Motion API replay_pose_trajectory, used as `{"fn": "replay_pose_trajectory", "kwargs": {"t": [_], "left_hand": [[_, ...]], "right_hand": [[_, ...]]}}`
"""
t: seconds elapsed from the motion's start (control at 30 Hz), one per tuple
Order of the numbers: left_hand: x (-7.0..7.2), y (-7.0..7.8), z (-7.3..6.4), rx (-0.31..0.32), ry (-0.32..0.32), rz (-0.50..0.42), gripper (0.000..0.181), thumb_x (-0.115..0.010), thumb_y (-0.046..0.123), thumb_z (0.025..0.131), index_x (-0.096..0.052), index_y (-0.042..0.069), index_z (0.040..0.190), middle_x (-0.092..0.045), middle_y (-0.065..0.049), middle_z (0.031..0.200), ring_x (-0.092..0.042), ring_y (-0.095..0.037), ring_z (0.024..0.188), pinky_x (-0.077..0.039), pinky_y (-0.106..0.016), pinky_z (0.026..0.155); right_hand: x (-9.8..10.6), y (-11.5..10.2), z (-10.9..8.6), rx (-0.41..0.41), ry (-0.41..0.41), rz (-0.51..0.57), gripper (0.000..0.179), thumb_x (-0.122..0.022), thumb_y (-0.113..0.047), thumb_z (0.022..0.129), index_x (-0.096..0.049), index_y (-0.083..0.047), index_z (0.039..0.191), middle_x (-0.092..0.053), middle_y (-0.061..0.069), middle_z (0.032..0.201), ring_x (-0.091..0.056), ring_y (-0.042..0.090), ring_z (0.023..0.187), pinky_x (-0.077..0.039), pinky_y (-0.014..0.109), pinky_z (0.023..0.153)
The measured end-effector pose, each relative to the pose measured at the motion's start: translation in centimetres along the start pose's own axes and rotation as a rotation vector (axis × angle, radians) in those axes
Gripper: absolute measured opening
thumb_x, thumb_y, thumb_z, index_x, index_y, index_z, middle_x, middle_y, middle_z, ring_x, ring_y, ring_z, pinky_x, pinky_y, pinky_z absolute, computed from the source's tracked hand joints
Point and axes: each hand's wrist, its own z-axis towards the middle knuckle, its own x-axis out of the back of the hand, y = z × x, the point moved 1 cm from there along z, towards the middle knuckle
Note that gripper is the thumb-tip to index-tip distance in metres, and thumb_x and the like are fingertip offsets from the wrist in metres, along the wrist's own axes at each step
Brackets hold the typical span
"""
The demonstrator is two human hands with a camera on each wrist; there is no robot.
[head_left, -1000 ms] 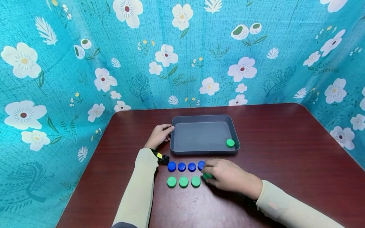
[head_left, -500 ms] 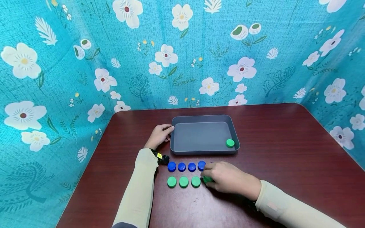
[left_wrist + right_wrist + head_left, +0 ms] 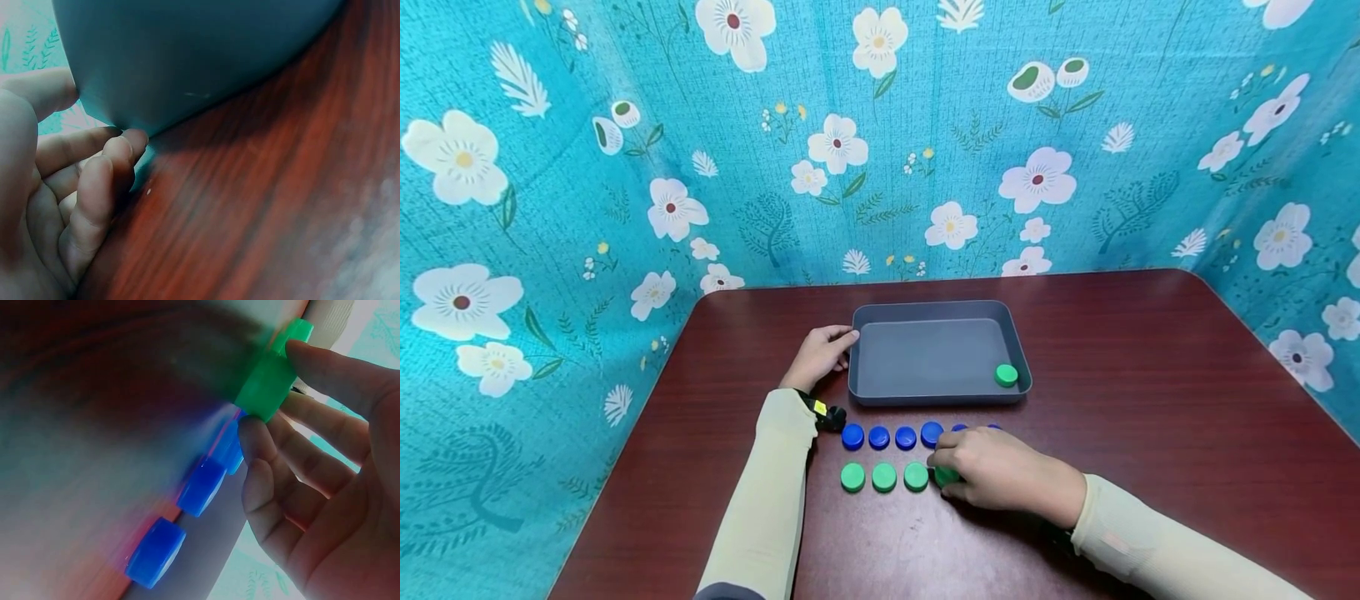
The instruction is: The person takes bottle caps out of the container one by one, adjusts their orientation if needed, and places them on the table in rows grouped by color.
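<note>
In the head view my left hand (image 3: 822, 357) holds the left end of a grey rectangular tray (image 3: 940, 399). The left wrist view has its thumb at the tray's edge and the other fingers bent against the outer wall. My right hand (image 3: 1000, 471) pinches a green bottle cap (image 3: 265, 387) between thumb and fingers, low over the table at the right end of the green row. Left of that hand lie more green caps (image 3: 884, 477). A row of blue caps (image 3: 879, 438) runs between them and the tray, its right end partly hidden by the hand.
One green cap (image 3: 1006, 375) lies inside the tray, in its near right corner. The dark red wooden table (image 3: 1120, 375) stretches to both sides. A blue flowered curtain (image 3: 910, 142) hangs behind it and along the sides.
My right hand has shifted slightly toward me, its fingers drawn in around the green cap, and more blue caps show behind it. The left hand and tray stay put.
</note>
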Motion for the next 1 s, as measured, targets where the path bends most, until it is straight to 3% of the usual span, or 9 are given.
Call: {"fn": "replay_pose_trajectory", "kwargs": {"t": [0.53, 0.83, 1.0], "left_hand": [[0.1, -0.1, 0.0, -0.003, -0.007, 0.001, 0.049, -0.064, 0.047, 0.093, -0.064, 0.013, 0.128, -0.067, -0.007, 0.095, -0.063, -0.025, 0.069, -0.055, -0.034, 0.061], [0.0, -0.2, 0.0, -0.008, -0.001, -0.022, 0.045, -0.064, 0.044, 0.093, -0.065, 0.013, 0.126, -0.068, -0.008, 0.094, -0.063, -0.025, 0.068, -0.054, -0.034, 0.060], [-0.1, -0.1, 0.0, -0.001, 0.000, -0.029, 0.046, -0.064, 0.044, 0.093, -0.065, 0.013, 0.127, -0.067, -0.008, 0.095, -0.062, -0.025, 0.067, -0.054, -0.034, 0.060]], "right_hand": [[0.0, 0.0, 0.1, -0.012, -0.023, -0.003, 0.027, -0.079, -0.034, 0.081, -0.072, -0.015, 0.100, -0.056, -0.011, 0.084, -0.052, 0.000, 0.068, -0.049, 0.027, 0.056], [1.8, 0.8, 0.3, -0.017, 0.043, -0.056, 0.023, -0.077, -0.034, 0.084, -0.071, -0.014, 0.093, -0.054, -0.009, 0.081, -0.046, 0.002, 0.065, -0.044, 0.025, 0.056], [2.8, 1.7, 0.4, -0.050, 0.065, -0.060, 0.027, -0.076, -0.034, 0.086, -0.073, -0.012, 0.101, -0.062, -0.006, 0.091, -0.058, 0.005, 0.076, -0.052, 0.028, 0.066]]}}
